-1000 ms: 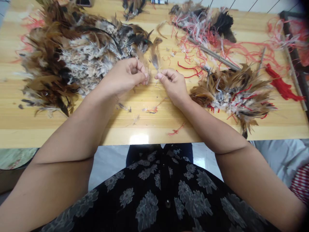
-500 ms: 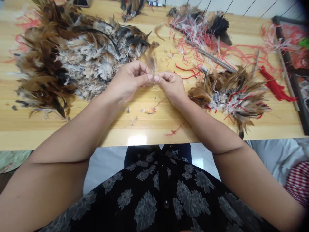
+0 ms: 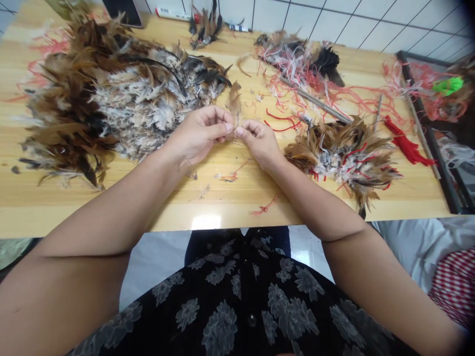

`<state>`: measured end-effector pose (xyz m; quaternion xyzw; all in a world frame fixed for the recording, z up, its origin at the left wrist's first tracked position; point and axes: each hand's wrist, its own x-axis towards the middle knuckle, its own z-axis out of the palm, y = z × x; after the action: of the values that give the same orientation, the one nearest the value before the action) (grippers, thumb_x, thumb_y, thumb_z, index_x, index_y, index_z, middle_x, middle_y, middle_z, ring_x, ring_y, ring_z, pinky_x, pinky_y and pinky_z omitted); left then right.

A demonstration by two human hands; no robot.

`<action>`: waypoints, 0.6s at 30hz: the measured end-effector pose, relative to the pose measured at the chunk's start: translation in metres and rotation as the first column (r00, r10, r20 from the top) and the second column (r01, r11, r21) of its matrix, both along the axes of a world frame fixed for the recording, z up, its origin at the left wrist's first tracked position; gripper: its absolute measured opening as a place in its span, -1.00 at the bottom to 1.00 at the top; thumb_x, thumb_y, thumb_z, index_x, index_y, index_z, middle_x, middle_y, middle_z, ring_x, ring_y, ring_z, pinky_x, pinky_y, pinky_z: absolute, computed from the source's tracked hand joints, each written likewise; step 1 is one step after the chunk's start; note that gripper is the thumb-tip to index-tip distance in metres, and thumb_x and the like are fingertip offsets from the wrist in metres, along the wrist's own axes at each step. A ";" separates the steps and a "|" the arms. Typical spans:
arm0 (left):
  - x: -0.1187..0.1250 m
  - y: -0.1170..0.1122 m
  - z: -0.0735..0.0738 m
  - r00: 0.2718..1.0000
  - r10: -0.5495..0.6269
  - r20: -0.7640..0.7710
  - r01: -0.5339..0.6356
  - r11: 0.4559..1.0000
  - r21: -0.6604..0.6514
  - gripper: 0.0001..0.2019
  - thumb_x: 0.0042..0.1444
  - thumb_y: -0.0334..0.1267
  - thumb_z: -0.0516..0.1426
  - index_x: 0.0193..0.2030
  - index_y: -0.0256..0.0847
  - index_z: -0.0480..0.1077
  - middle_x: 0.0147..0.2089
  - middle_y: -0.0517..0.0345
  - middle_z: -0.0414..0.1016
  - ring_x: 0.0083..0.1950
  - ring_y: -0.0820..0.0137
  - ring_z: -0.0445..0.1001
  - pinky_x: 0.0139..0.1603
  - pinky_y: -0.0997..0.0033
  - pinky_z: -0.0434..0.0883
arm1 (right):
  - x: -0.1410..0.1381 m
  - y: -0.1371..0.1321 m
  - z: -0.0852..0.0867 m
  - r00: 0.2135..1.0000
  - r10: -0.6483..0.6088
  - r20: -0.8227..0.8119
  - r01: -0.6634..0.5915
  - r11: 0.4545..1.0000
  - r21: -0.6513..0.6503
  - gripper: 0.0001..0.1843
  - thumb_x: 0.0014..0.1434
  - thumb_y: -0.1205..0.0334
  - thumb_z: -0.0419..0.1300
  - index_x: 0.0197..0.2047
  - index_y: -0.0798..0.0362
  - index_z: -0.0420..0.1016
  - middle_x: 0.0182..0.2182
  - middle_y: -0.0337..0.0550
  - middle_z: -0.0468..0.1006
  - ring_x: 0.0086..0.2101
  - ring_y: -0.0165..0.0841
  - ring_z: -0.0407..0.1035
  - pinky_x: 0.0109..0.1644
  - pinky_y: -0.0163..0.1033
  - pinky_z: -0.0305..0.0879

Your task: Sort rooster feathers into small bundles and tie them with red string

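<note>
Between my two hands stands a small brown feather (image 3: 233,101), its tip up and its base pinched at the fingertips. My left hand (image 3: 206,129) is closed on it, thumb against the bent fingers. My right hand (image 3: 260,141) pinches at the same spot from the other side; whether it grips the feather or a strand on it is too small to tell. A large pile of brown, black and white feathers (image 3: 137,99) lies beside my left hand. A smaller feather bunch with bits of red yarn (image 3: 337,153) lies right of my right hand.
Pink and white plastic strands (image 3: 285,64) lie at the back, with a thin stick (image 3: 315,99) near them. Red yarn (image 3: 406,141) rests by a dark-framed tray (image 3: 447,190) at right. A marker (image 3: 172,14) and a dark phone-like object (image 3: 124,11) sit along the back.
The view has tilted up a little, showing more of the wall and back edge. Both hands keep their pinch; the feather now stands more upright and sharper.
</note>
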<state>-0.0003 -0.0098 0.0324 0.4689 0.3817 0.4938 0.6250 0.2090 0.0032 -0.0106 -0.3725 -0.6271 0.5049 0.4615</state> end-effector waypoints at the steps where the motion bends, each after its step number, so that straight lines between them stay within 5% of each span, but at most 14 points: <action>1: -0.001 0.000 0.000 1.000 0.000 0.002 0.000 1.000 0.009 -0.59 0.16 -0.50 0.81 -0.25 -0.10 0.73 -0.28 0.20 0.69 -0.32 0.39 0.65 -0.28 0.46 0.65 | 0.000 0.001 -0.001 1.000 0.003 0.011 -0.003 1.000 0.002 -0.22 0.37 -0.56 0.62 -0.27 -0.09 0.40 -0.31 -0.28 0.46 -0.16 -0.29 0.44 0.06 -0.15 0.46; 7: -0.002 -0.003 0.001 0.999 -0.011 -0.039 0.015 0.995 0.095 -0.57 0.13 -0.32 0.86 -0.18 -0.04 0.75 -0.22 0.19 0.75 -0.16 0.20 0.78 -0.13 0.29 0.75 | 0.000 0.005 -0.011 0.993 0.033 0.109 -0.043 0.995 0.086 -0.31 0.49 -0.46 0.54 -0.22 -0.10 0.38 -0.24 -0.24 0.49 -0.13 -0.27 0.43 0.18 -0.08 0.47; 14: -0.010 0.002 -0.008 0.992 -0.061 -0.113 0.083 0.976 0.199 -0.52 0.18 0.08 0.90 -0.13 -0.08 0.84 -0.14 0.10 0.83 -0.12 0.20 0.76 0.00 0.20 0.70 | 0.002 0.009 -0.018 0.988 0.034 0.151 -0.053 0.991 0.122 -0.35 0.61 -0.44 0.46 -0.19 -0.08 0.43 -0.21 -0.21 0.56 -0.08 -0.26 0.49 0.16 -0.11 0.52; 18: -0.010 0.004 -0.011 0.995 -0.005 -0.097 0.023 0.983 0.181 -0.52 0.24 0.05 0.88 -0.10 -0.06 0.77 -0.19 0.12 0.80 -0.02 0.12 0.80 0.04 0.14 0.69 | 0.002 0.011 -0.020 0.994 0.010 0.112 -0.022 0.994 0.111 -0.33 0.60 -0.47 0.50 -0.18 -0.08 0.47 -0.23 -0.23 0.57 -0.08 -0.27 0.50 0.13 -0.14 0.55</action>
<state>-0.0098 -0.0054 0.0210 0.5500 0.3613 0.4991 0.5638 0.2107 0.0145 -0.0309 -0.3685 -0.6823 0.4510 0.4418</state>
